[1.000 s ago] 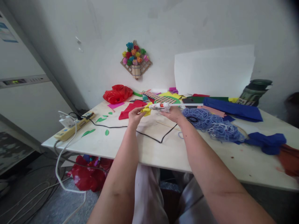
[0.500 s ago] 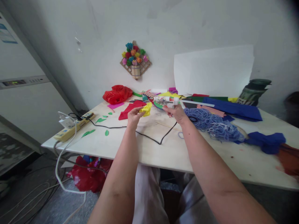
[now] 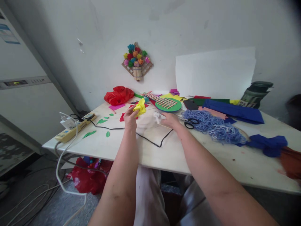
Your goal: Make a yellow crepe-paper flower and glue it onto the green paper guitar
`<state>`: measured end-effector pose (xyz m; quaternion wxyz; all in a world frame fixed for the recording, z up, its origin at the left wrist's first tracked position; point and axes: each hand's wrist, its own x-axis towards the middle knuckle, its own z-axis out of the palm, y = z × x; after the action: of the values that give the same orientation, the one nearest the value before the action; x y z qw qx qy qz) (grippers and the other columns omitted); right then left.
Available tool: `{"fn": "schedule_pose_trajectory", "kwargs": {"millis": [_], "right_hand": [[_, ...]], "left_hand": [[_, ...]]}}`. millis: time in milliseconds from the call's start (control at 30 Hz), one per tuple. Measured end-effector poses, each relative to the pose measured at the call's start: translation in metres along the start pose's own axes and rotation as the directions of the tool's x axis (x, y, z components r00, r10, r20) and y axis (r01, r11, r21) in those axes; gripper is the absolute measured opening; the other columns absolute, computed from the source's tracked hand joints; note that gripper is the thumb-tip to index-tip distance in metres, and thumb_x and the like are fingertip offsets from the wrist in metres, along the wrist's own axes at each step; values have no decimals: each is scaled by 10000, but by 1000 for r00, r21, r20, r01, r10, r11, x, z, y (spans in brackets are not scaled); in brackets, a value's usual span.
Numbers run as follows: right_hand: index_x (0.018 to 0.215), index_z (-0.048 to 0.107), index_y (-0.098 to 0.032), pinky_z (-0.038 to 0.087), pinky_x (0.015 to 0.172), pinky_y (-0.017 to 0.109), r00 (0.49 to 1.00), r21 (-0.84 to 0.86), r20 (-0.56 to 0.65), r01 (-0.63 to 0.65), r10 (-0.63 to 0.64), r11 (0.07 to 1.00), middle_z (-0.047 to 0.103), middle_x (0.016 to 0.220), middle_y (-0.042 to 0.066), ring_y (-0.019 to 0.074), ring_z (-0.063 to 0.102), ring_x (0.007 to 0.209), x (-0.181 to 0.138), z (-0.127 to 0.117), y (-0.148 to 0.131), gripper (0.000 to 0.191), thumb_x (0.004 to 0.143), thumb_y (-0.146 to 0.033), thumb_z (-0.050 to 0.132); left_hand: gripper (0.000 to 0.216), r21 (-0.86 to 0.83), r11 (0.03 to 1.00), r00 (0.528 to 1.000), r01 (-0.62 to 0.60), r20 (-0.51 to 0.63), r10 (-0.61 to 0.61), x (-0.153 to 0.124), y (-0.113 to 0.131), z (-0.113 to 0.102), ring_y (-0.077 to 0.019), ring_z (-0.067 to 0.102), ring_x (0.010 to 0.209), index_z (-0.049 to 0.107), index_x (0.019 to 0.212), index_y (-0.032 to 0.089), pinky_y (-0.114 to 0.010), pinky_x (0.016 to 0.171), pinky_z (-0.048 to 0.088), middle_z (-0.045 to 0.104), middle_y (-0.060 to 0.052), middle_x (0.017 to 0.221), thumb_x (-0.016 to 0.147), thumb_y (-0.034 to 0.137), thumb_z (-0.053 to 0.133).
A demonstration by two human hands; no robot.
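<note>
My left hand [image 3: 129,117] is raised a little above the table and pinches a crumpled yellow paper piece [image 3: 140,107]. My right hand [image 3: 169,120] is low over the tabletop, fingers closed on a white glue gun [image 3: 157,116] that shows blurred at its fingertips. The gun's black cord [image 3: 151,142] loops across the table between my forearms. A red paper sheet [image 3: 122,116] lies just behind my left hand.
A green disc with woven sticks [image 3: 168,104], black-handled scissors [image 3: 189,123] and a heap of blue yarn [image 3: 213,127] lie to the right. At the left edge sit a yellow power strip [image 3: 74,127] and green paper leaves [image 3: 102,121]. A red bag [image 3: 118,94] is at the back.
My right hand has come down from in front of the green disc to the tabletop with the glue gun. My left hand has lifted the yellow paper slightly up and left.
</note>
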<state>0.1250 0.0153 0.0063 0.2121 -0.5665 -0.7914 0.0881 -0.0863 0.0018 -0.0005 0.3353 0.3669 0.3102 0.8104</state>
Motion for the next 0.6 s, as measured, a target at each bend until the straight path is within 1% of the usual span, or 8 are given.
{"fn": "schedule_pose_trajectory", "kwargs": {"millis": [67, 133, 200, 333, 433, 500, 533, 600], "right_hand": [[1271, 567, -242, 463, 866, 337, 994, -30, 40, 105, -103, 994, 639, 1213, 80, 262, 594, 1079, 0, 8, -5, 484, 789, -281, 540], [1310, 532, -205, 437, 915, 310, 981, -55, 46, 191, -189, 980, 594, 1277, 98, 241, 553, 1140, 1, 16, -12, 496, 815, -245, 523], [1323, 520, -211, 430, 914, 289, 965, -75, 60, 260, -256, 963, 611, 1237, 98, 224, 551, 1128, -1, 25, -21, 486, 837, -232, 514], [1339, 506, -259, 433, 879, 278, 947, -101, 92, 315, -306, 944, 639, 1150, 94, 211, 581, 1038, -8, 30, -36, 471, 874, -329, 504], [1217, 623, -244, 431, 862, 263, 956, -107, 75, 292, -285, 951, 660, 1102, 92, 204, 585, 1023, -10, 18, -36, 403, 900, -406, 435], [1036, 716, -203, 439, 821, 253, 980, -130, 31, 200, -198, 971, 674, 1086, 101, 203, 598, 1004, -9, 4, -29, 374, 905, -350, 397], [1008, 722, -196, 444, 801, 254, 986, -136, 23, 168, -167, 976, 676, 1095, 101, 205, 607, 993, -8, -3, -24, 340, 876, -304, 428], [961, 731, -210, 457, 748, 265, 992, -157, 84, 106, -94, 982, 704, 1041, 79, 220, 634, 927, -5, -14, -11, 279, 771, -269, 536]], "left_hand": [[381, 8, 1000, 1000, -5, 5, 5, 0, 0, 0, -173, 646, 791, 702, 818, 197, -312, 763, 501, 685, -11, 784, 458, 281, 797], [383, 32, 999, 1000, -1, 28, 0, -1, 0, 1, -180, 647, 801, 703, 830, 195, -316, 762, 498, 688, -20, 791, 472, 300, 792], [391, 43, 999, 998, 11, 59, -13, -2, -1, 2, -183, 648, 801, 704, 838, 189, -323, 765, 496, 691, -30, 794, 477, 312, 794], [386, 49, 998, 994, 30, 108, -35, -6, -1, 5, -173, 644, 761, 706, 831, 186, -327, 759, 498, 695, -35, 779, 476, 301, 804], [381, 53, 998, 990, 39, 134, -46, -8, 0, 7, -175, 646, 747, 710, 816, 189, -327, 749, 500, 698, -36, 773, 467, 295, 818], [375, 48, 998, 988, 50, 147, -57, -9, 0, 7, -177, 650, 745, 712, 808, 188, -326, 743, 502, 703, -39, 783, 463, 284, 825], [371, 45, 997, 987, 56, 150, -62, -9, 0, 7, -178, 652, 745, 713, 806, 188, -326, 741, 504, 706, -41, 789, 463, 275, 826], [362, 41, 997, 985, 70, 153, -75, -10, 1, 7, -186, 656, 755, 715, 806, 185, -331, 746, 507, 710, -46, 801, 468, 257, 823]]}}
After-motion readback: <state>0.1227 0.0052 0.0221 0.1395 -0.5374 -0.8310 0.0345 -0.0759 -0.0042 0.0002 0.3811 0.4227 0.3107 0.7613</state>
